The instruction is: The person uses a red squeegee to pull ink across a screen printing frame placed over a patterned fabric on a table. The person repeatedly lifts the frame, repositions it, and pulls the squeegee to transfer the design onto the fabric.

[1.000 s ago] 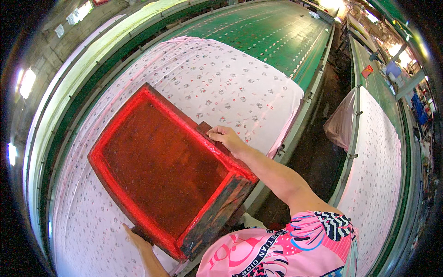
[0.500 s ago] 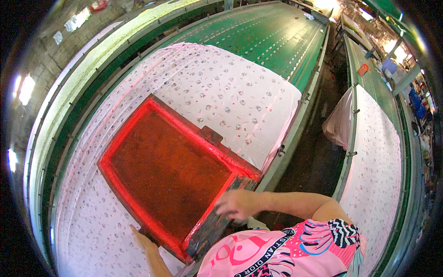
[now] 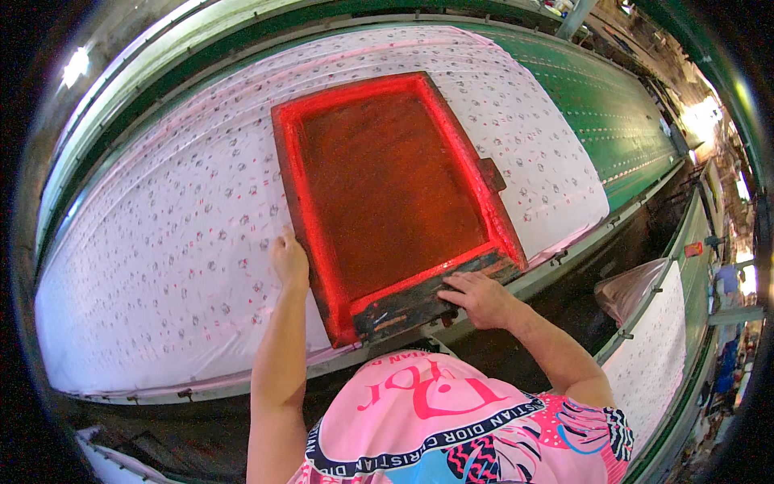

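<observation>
A screen-printing frame with bright red inner borders and a dark red-brown mesh lies on white printed fabric. My left hand is closed at the frame's left side; its fingertips are partly hidden, and it seems to grip the edge there. On the near end, my right hand rests with its fingers apart across the dark, worn rail. A small dark tab sticks out from the right side of the frame. The fabric carries small grey and red motifs.
The fabric covers a long green table whose bare surface shows at the far right. Clips line its near metal rail. Across a dark aisle stands another table with printed fabric, and a sheet of plastic hangs from its edge.
My view has turned, so the frame appears more upright and farther right. My left hand has closed at its left side. The right hand has settled on the near rail.
</observation>
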